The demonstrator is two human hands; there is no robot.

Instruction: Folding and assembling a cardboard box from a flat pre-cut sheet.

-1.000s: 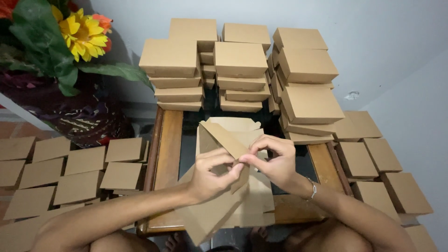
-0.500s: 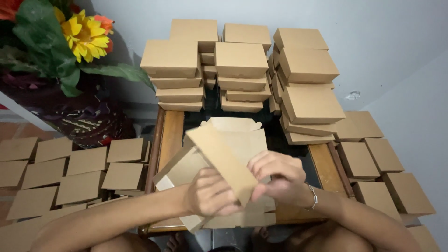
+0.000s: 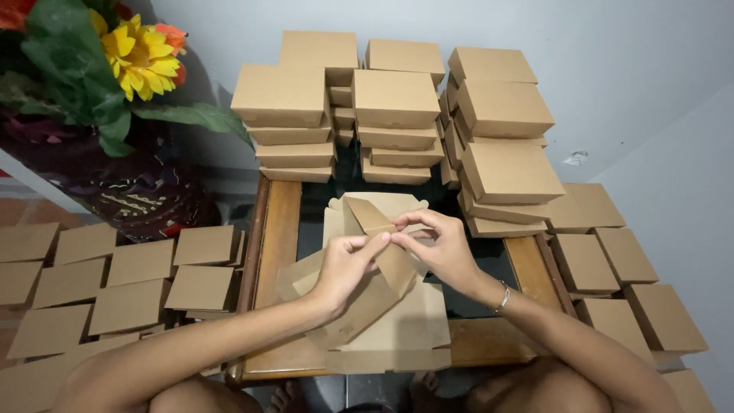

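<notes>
Both hands meet at the middle of a small wooden table [image 3: 279, 229], pinching the same piece of work: a flat brown cardboard box blank [image 3: 382, 306], matte kraft board, part-folded.

Left hand [image 3: 345, 264]: thumb and forefinger clenched on a narrow angled flap of the blank, fingertips at the fold line. Right hand [image 3: 440, 248]: fingers curled, pinching the same flap from the other side; thin bracelet [image 3: 502, 298] on that wrist. The fingertips of the two hands touch or nearly touch.

The blank stands partly raised off the table, upper panel with notched corners tilted toward the wall, lower panels lying flat and hanging over the near table edge.

The table has a glossy brown frame and a dark inset top.

Behind the hands: stacks of finished boxes [image 3: 394, 99], same brown card, rectangular, lids shut, piled several high against the grey wall. More shut boxes in rows on the floor, left [image 3: 115, 268] and right [image 3: 612, 260].

Upper left: yellow and orange flowers [image 3: 138, 53] with broad green leaves, over a dark patterned pot [image 3: 145, 199].
</notes>
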